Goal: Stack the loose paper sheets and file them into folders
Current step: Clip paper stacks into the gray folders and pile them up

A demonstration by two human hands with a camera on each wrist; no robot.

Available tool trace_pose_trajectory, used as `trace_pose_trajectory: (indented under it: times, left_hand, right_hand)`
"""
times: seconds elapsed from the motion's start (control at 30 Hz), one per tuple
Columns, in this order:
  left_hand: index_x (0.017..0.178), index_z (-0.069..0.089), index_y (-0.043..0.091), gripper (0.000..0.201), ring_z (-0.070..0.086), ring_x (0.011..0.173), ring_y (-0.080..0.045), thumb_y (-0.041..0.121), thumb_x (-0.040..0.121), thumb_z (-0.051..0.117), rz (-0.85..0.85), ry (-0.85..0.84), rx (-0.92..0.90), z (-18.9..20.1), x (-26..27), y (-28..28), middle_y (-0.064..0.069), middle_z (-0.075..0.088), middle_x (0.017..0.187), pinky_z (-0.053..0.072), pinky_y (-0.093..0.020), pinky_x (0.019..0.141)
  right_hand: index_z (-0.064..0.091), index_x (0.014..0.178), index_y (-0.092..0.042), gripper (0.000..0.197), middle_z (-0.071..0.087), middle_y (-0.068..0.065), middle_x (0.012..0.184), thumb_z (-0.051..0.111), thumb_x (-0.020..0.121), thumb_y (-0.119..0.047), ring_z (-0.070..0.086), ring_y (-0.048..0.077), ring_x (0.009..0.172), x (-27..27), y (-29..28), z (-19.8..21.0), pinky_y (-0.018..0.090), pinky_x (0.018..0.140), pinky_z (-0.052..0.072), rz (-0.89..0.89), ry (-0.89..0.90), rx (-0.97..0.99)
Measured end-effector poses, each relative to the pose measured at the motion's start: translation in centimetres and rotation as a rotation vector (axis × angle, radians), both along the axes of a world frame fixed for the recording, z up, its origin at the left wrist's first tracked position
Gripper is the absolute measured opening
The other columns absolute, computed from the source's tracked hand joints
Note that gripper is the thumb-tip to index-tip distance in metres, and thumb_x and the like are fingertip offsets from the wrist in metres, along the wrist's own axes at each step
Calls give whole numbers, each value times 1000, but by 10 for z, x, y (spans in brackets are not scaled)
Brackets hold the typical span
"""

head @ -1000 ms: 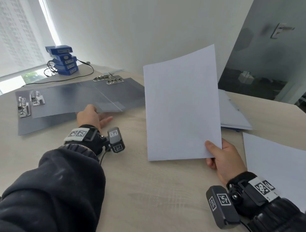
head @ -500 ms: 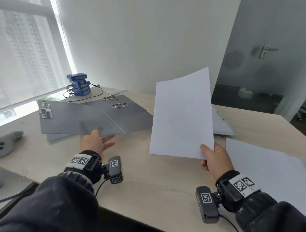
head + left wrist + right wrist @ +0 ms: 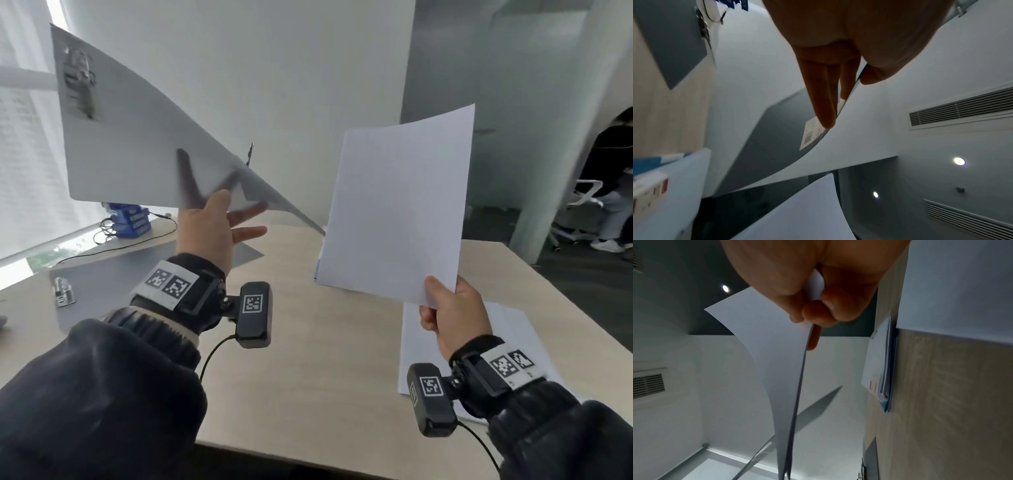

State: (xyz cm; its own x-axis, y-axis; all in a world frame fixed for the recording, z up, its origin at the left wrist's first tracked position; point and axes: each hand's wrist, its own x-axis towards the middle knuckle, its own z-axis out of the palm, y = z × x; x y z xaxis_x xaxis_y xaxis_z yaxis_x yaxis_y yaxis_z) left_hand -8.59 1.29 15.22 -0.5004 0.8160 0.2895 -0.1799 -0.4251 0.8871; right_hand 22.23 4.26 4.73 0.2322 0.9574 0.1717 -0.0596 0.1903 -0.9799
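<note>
My left hand pinches a grey translucent folder by its lower edge and holds it high above the table, with its metal clip at the upper left. Its fingers show as dark shapes through the cover. In the left wrist view the fingers lie along the folder's bent cover, the thumb on the other side. My right hand pinches the bottom right corner of a thin stack of white sheets, held upright; the right wrist view shows the sheets edge-on.
A second grey folder with a metal clip lies on the wooden table at the left. Loose white sheets lie at the right. A blue folder of papers sits further back. Blue boxes with cables stand by the window. A person sits far right.
My left hand has lifted the top grey folder off the table into the air. My right hand still holds the sheets upright, now a little further right.
</note>
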Motion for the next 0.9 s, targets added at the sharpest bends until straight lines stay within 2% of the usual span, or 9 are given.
trace_pose_trajectory:
  times: [0.1, 0.2, 0.3, 0.4, 0.57, 0.63, 0.73, 0.83, 0.9]
  left_hand:
    - [113, 69, 39, 39, 76, 92, -36, 15, 100, 42, -27, 49, 42, 4, 31, -5, 16, 78, 98, 50, -58, 101]
    - [142, 50, 21, 43, 76, 93, -34, 13, 100, 43, -87, -47, 97, -5, 51, 3, 14, 75, 114, 61, -51, 84]
    - [139, 41, 40, 48, 75, 94, -37, 9, 103, 41, -193, -166, 96, -23, 74, 11, 6, 76, 114, 61, -53, 84]
    - [150, 39, 18, 48, 74, 97, -42, 9, 103, 43, -289, -305, 11, -56, 100, 27, 6, 77, 111, 62, -50, 76]
    - [153, 28, 42, 62, 75, 93, -42, 6, 104, 41, -399, -532, -176, -109, 136, 31, -5, 72, 123, 63, -41, 61]
    - [153, 28, 39, 60, 74, 93, -44, 5, 105, 40, -419, -582, -252, -128, 145, 26, -6, 69, 128, 63, -41, 59]
    - [141, 45, 7, 35, 74, 94, -44, 9, 106, 44, -398, -553, -389, -152, 148, 17, -13, 60, 139, 62, -39, 56]
    - [114, 59, 14, 13, 75, 96, -34, 16, 106, 50, -389, -379, -508, -165, 145, 3, -12, 66, 128, 61, -39, 60]
    - [113, 62, 11, 18, 76, 87, -26, 24, 104, 54, -432, -214, -629, -170, 139, -6, -10, 71, 117, 59, -35, 57]
  right_hand:
    - [64, 92, -12, 12, 44, 10, 66, 53, 97, -13, 36, 18, 50, 22, -6, 4, 29, 46, 30, -59, 29, 21]
    - [62, 90, -13, 11, 44, 12, 68, 53, 96, -13, 34, 20, 50, 42, -14, 6, 30, 46, 28, -114, 88, 78]
    - [61, 90, -11, 9, 42, 14, 65, 54, 95, -13, 32, 23, 49, 56, -22, 7, 29, 45, 26, -140, 127, 136]
    - [61, 87, -13, 10, 43, 13, 65, 55, 94, -14, 33, 22, 49, 62, -27, 8, 28, 46, 26, -140, 120, 126]
    - [61, 85, -16, 17, 49, -1, 59, 52, 97, -10, 35, 16, 46, 67, -28, -2, 25, 43, 27, -140, 74, 40]
    - [61, 85, -16, 17, 46, -3, 53, 51, 97, -9, 34, 16, 44, 68, -27, -11, 25, 42, 27, -156, 54, 0]
    - [59, 82, -14, 16, 41, 3, 53, 51, 96, -9, 33, 17, 44, 71, -22, -23, 25, 42, 26, -168, 20, -60]
    - [57, 83, -11, 13, 42, 5, 58, 51, 94, -9, 33, 17, 44, 68, -16, -29, 24, 42, 26, -152, -7, -113]
    - [59, 84, -12, 14, 47, 3, 61, 51, 94, -9, 35, 16, 45, 63, -14, -31, 24, 41, 27, -132, -15, -135]
